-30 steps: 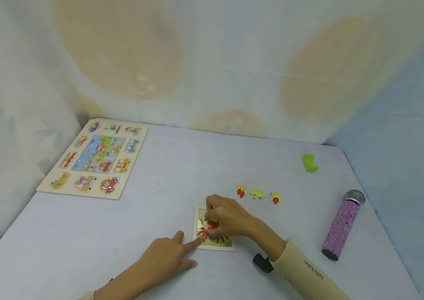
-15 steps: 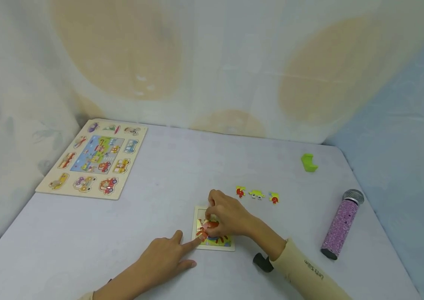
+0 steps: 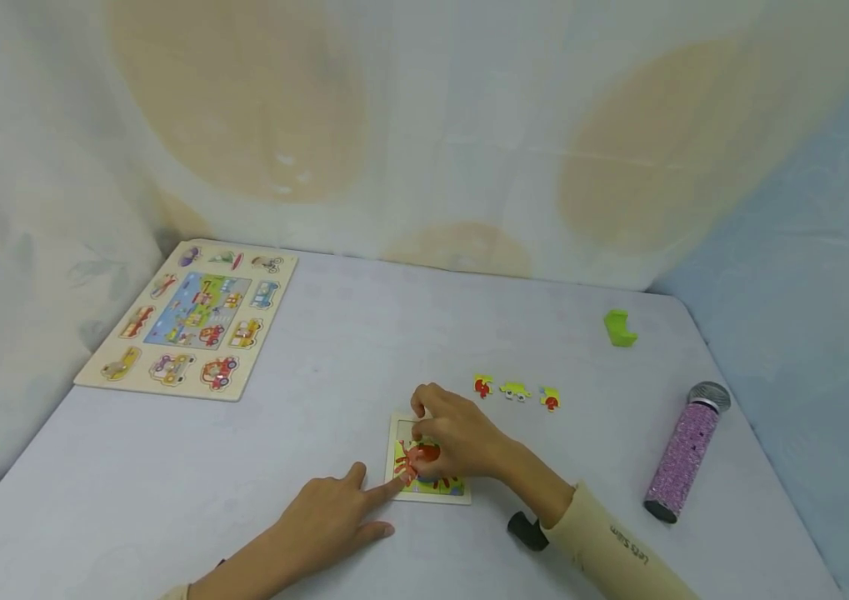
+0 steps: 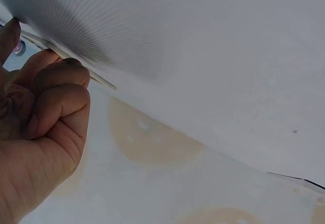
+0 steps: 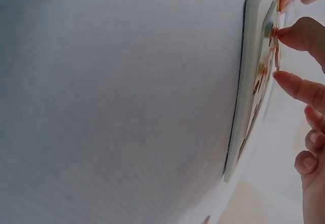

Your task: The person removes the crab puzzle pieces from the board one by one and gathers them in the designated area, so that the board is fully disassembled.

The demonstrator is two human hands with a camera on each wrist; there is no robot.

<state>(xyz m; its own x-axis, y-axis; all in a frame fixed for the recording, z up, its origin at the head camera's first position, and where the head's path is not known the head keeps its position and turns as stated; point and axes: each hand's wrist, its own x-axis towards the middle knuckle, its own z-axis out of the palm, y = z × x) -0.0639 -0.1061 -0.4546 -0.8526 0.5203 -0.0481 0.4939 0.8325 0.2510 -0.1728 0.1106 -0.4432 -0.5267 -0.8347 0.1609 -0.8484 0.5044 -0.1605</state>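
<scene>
In the head view, the left hand (image 3: 327, 515) rests a straight forefinger on a puzzle board (image 3: 430, 499), the right hand (image 3: 463, 433) above; left wrist, other fingers curl empty; right wrist, fingers pinch a thin puzzle piece (image 5: 277, 59) at the board, presumably light, stiff, best held by opposite edges.

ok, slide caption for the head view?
Left hand and right hand at a small puzzle, three loose pieces nearby.
</scene>
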